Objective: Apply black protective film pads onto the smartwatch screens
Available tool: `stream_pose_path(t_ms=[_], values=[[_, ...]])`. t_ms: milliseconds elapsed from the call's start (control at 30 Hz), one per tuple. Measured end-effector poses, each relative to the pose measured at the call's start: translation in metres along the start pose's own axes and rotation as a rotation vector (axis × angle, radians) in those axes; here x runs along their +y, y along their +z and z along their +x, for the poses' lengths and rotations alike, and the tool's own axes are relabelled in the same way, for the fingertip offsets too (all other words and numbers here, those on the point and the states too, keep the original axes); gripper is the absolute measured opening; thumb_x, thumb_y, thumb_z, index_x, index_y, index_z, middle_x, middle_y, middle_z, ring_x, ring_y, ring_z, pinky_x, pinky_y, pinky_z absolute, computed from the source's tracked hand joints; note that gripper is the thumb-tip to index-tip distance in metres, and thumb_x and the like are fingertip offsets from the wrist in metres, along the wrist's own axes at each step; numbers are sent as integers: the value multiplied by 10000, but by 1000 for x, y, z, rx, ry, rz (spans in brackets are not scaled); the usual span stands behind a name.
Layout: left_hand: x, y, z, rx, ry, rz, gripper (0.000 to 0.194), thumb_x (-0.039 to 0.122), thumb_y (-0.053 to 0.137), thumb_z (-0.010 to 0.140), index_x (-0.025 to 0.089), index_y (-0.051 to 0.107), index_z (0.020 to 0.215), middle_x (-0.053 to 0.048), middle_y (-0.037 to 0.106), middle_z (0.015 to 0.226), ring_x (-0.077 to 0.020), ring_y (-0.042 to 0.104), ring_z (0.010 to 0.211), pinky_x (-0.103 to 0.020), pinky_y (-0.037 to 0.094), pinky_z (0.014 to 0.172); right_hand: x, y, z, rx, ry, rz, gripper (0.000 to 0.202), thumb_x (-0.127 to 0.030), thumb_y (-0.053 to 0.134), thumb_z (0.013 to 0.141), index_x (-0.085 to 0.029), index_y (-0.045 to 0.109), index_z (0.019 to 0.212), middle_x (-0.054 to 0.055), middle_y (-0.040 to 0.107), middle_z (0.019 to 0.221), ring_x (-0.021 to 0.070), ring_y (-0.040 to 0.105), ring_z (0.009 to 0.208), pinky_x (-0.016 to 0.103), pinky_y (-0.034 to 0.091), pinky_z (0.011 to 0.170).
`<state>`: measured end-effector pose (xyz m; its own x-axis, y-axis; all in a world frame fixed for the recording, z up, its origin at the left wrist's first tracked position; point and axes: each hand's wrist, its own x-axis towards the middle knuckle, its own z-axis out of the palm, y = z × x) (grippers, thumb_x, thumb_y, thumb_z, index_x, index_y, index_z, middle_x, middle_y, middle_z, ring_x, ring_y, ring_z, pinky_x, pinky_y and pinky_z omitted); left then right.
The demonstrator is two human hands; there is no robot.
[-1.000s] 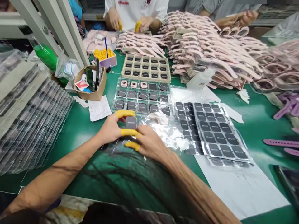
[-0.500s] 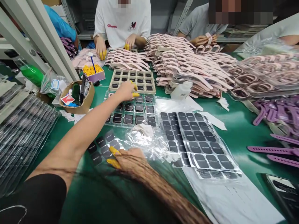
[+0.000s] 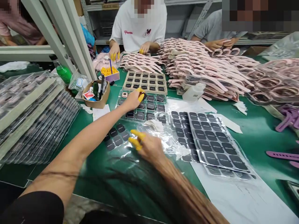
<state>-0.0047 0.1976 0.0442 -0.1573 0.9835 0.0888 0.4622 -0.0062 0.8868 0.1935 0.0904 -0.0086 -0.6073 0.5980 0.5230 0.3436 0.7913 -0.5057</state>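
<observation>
My left hand [image 3: 132, 101], with yellow finger cots, reaches over a clear compartment tray [image 3: 119, 107]. Its thumb and finger close on a small dark square watch piece [image 3: 143, 95], partly hidden by the fingers. Other dark square pieces [image 3: 150, 106] lie in the tray's compartments, and a lighter-rimmed watch [image 3: 125, 94] sits at its far left corner. Nearer me, my right hand [image 3: 149, 144] hovers beside a clear sheet of dark square stickers [image 3: 118, 141]. Its cot-covered fingers point left, slightly apart, with nothing visible between them.
Behind the tray lies a beige tray [image 3: 126, 85] of dark pieces. Sticker sheets [image 3: 210, 137] and crumpled film [image 3: 168, 143] are on the right. Pink straps [image 3: 196, 68] pile up beyond a white bottle [image 3: 194, 92]. Stacked clear trays [image 3: 51, 124] and a cardboard box [image 3: 102, 101] stand left. Co-workers sit opposite.
The view has swung left. My left hand now grips a dark piece above the tray. My right hand has drawn back to the right off the sticker sheet.
</observation>
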Motion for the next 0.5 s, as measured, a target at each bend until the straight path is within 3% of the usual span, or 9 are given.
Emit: stream_pose_path(t_ms=[67,100,133,233,333,433,500], values=[[-4,1,-57,7,-74,-228,105,253,588,1039,214,621,1131,-30,737,1160,-138,686,1013,-337,549,1011,8,-9,5,233,97,39,221,-419,627,986,-324,767,1128,43,704,825,188,620,601,340,503,549],[-6,1,-85,-31,-102,-284,130,305,575,1048,219,616,1137,-32,734,1141,-136,713,928,-347,593,929,12,-13,7,282,111,72,224,-381,651,965,-325,748,1158,59,701,915,202,639,658,361,535,577],[-8,-1,-110,-98,-169,-441,188,356,637,1014,222,621,1144,-31,725,1135,-142,730,874,-357,613,877,16,-15,8,275,96,120,259,-356,680,937,-338,728,1192,71,696,1014,220,665,730,385,570,615],[-9,-10,-162,-217,-339,-674,459,435,905,779,246,656,1115,-2,717,1052,-131,705,733,-320,615,726,22,-13,9,62,-23,280,356,-292,724,894,-393,694,1234,69,683,1201,248,711,913,438,633,747],[-7,-20,-175,-285,-438,-728,614,402,1038,569,228,693,1046,-9,726,1005,-144,696,775,-291,605,706,16,-6,6,-50,-61,344,236,-278,731,894,-383,739,1105,60,710,1164,237,720,898,436,631,766],[-9,-26,-171,-351,-483,-809,729,394,1077,459,215,719,1068,-43,739,1038,-180,721,843,-319,621,766,4,-7,5,-10,40,360,27,-359,711,908,-359,737,907,50,716,1006,245,699,826,447,609,725],[-13,-27,-168,-350,-478,-873,777,357,1083,439,221,727,1116,-50,739,1073,-179,733,850,-331,622,819,0,-16,6,58,174,443,212,-474,632,958,-335,686,808,30,661,824,238,653,723,434,575,665]])
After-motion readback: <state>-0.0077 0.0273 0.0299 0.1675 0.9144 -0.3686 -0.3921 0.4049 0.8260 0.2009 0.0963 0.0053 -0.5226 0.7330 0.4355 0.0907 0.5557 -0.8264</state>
